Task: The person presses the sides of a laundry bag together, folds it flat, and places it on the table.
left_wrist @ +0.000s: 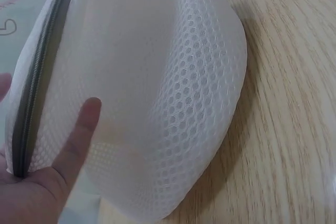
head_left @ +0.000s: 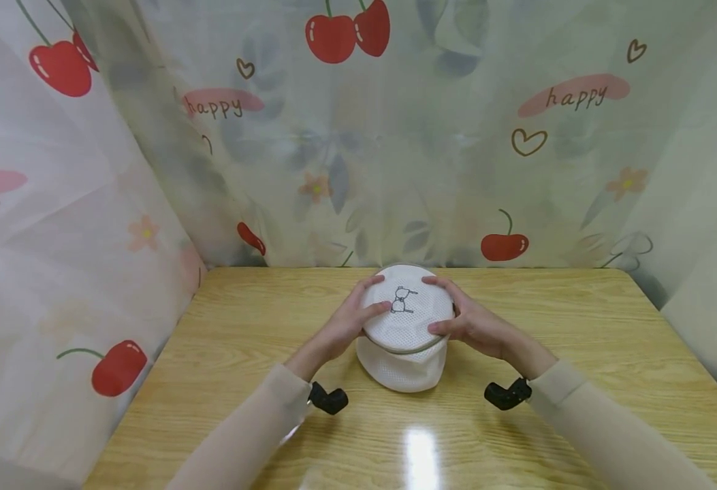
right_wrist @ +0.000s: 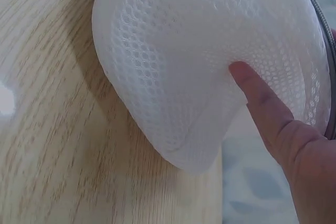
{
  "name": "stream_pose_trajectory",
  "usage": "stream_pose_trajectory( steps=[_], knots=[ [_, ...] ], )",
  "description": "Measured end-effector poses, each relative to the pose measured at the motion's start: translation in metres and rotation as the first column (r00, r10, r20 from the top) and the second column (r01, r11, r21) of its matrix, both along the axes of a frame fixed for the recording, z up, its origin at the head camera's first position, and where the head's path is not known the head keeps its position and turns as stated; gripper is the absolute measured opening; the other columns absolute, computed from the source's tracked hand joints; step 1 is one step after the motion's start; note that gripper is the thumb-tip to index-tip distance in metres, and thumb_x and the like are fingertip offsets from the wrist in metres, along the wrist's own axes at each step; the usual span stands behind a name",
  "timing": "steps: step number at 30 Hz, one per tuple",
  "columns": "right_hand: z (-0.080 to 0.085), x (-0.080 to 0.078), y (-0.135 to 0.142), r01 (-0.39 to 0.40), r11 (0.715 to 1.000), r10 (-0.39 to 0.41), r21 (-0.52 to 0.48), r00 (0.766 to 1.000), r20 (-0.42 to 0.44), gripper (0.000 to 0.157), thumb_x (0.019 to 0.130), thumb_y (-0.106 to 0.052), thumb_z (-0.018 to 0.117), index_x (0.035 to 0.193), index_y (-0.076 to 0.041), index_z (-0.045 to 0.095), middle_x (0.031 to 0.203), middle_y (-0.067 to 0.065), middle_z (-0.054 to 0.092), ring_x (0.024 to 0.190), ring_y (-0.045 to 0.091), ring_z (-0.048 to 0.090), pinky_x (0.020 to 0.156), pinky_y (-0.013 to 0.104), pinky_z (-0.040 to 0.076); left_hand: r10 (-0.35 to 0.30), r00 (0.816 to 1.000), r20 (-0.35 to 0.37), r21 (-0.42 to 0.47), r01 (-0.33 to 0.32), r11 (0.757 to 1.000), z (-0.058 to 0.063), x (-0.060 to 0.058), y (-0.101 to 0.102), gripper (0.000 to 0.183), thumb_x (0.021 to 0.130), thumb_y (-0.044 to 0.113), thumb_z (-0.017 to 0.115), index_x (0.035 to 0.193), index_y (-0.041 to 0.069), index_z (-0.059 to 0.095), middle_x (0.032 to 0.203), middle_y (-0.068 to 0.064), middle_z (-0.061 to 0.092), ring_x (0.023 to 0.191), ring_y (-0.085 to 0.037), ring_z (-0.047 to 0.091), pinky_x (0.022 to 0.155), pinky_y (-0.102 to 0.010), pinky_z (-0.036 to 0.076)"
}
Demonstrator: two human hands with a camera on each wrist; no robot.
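Note:
A white mesh laundry bag [head_left: 407, 371] stands on the table, its round top face tilted toward me with a small line-drawn animal on it. My left hand [head_left: 347, 321] grips the left side of that top, thumb lying over the face. From the right, my right hand [head_left: 473, 325] holds the opposite edge, with its thumb also on the face. A grey zipper [left_wrist: 39, 72] runs along the rim in the left wrist view. Honeycomb mesh [right_wrist: 142, 56] bulges and creases below the rim in the right wrist view, where one finger [right_wrist: 268, 108] presses against the side.
The light wooden table [head_left: 260, 320] extends around the bag on both sides. Behind it hangs a curtain [head_left: 383, 150] printed with cherries and hearts, and more of it hangs at the left and right. Black wrist devices [head_left: 327, 398] sit at both cuffs.

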State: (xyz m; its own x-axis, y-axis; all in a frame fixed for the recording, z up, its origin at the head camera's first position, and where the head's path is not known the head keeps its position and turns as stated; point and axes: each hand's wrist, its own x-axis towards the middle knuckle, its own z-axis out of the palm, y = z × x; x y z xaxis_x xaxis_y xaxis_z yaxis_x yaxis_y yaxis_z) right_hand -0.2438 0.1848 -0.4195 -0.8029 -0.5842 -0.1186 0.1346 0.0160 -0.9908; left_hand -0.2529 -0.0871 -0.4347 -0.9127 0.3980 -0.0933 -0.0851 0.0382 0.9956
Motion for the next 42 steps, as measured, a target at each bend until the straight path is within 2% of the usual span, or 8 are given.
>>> stream_pose_trajectory(
  steps=[6, 13, 18, 23, 28, 33, 37, 42],
  knots=[
    [-0.003, -0.001, 0.002, 0.016, 1.0, -0.017, -0.019, 1.0, -0.004, 0.093, 0.094, 0.004, 0.069, 0.165, -0.02, 0.015, 0.165, 0.021, 0.013, 0.121, 0.027, 0.057, 0.095, 0.038, 0.055, -0.038, 0.999, -0.029, -0.116, 0.034, 0.993, 0.003, -0.013, -0.004, 0.06, 0.107, 0.031, 0.061, 0.16, 0.026, 0.036, 0.169, -0.008, 0.02, 0.122, -0.029, 0.058, 0.092, -0.044, 0.056],
    [-0.006, 0.0, 0.003, 0.011, 1.0, -0.011, -0.025, 1.0, 0.003, 0.094, 0.093, 0.005, 0.071, 0.165, -0.02, 0.015, 0.163, 0.023, 0.018, 0.12, 0.027, 0.059, 0.094, 0.036, 0.055, -0.139, 0.983, -0.124, -0.237, 0.107, 0.966, 0.011, -0.041, -0.007, 0.06, 0.107, 0.039, 0.059, 0.162, 0.026, 0.037, 0.167, -0.005, 0.027, 0.151, -0.026, 0.03, 0.109, -0.043, 0.044],
    [-0.011, 0.0, 0.002, -0.014, 1.0, 0.014, -0.01, 1.0, -0.016, 0.094, 0.093, 0.004, 0.072, 0.165, -0.019, 0.016, 0.163, 0.022, 0.018, 0.123, 0.026, 0.056, 0.097, 0.033, 0.054, -0.232, 0.973, -0.015, -0.148, 0.227, 0.963, 0.008, -0.051, -0.006, 0.059, 0.106, 0.039, 0.062, 0.16, 0.033, 0.039, 0.162, -0.002, 0.034, 0.131, -0.024, 0.054, 0.094, -0.038, 0.053],
    [-0.012, 0.001, 0.003, -0.03, 0.999, 0.032, 0.043, 0.999, -0.031, 0.092, 0.095, 0.0, 0.073, 0.165, -0.02, 0.017, 0.16, 0.023, 0.022, 0.124, 0.029, 0.056, 0.097, 0.034, 0.053, -0.276, 0.961, 0.026, -0.116, 0.277, 0.954, 0.003, -0.051, -0.004, 0.052, 0.103, 0.027, 0.069, 0.153, 0.029, 0.053, 0.158, -0.003, 0.041, 0.114, -0.019, 0.062, 0.083, -0.032, 0.056],
    [-0.004, 0.005, 0.008, -0.002, 0.988, 0.012, 0.158, 0.998, -0.064, 0.088, 0.098, -0.012, 0.074, 0.165, -0.02, 0.018, 0.16, 0.023, 0.023, 0.12, 0.03, 0.059, 0.095, 0.036, 0.053, -0.253, 0.967, 0.007, -0.138, 0.252, 0.958, 0.001, -0.051, -0.002, 0.049, 0.101, 0.025, 0.072, 0.149, 0.025, 0.059, 0.159, -0.003, 0.041, 0.111, -0.019, 0.062, 0.081, -0.031, 0.057],
    [0.004, 0.021, 0.015, -0.016, 0.967, 0.026, 0.254, 0.999, -0.033, 0.09, 0.1, -0.023, 0.072, 0.167, -0.026, 0.012, 0.164, 0.02, 0.014, 0.121, 0.038, 0.06, 0.08, 0.052, 0.061, -0.23, 0.973, -0.004, -0.164, 0.226, 0.96, -0.005, -0.052, -0.002, 0.048, 0.1, 0.027, 0.073, 0.147, 0.024, 0.062, 0.16, -0.001, 0.041, 0.118, -0.018, 0.06, 0.084, -0.029, 0.056],
    [0.001, 0.036, 0.012, -0.044, 0.975, 0.03, 0.217, 0.997, 0.069, 0.099, 0.1, -0.023, 0.073, 0.168, -0.037, 0.002, 0.17, 0.013, -0.007, 0.122, 0.04, 0.062, 0.084, 0.058, 0.06, -0.224, 0.975, -0.014, -0.178, 0.218, 0.96, -0.009, -0.053, -0.001, 0.046, 0.1, 0.026, 0.073, 0.145, 0.024, 0.063, 0.16, 0.0, 0.043, 0.119, -0.018, 0.061, 0.085, -0.028, 0.056],
    [-0.01, 0.045, -0.004, 0.032, 0.993, -0.044, 0.112, 0.993, 0.109, 0.103, 0.1, -0.02, 0.073, 0.167, -0.034, -0.003, 0.169, 0.014, -0.019, 0.117, 0.04, 0.064, 0.088, 0.057, 0.059, -0.225, 0.974, 0.003, -0.165, 0.222, 0.961, -0.012, -0.052, -0.001, 0.045, 0.101, 0.025, 0.071, 0.145, 0.021, 0.062, 0.156, -0.002, 0.047, 0.105, -0.017, 0.067, 0.077, -0.028, 0.058]
  ],
)
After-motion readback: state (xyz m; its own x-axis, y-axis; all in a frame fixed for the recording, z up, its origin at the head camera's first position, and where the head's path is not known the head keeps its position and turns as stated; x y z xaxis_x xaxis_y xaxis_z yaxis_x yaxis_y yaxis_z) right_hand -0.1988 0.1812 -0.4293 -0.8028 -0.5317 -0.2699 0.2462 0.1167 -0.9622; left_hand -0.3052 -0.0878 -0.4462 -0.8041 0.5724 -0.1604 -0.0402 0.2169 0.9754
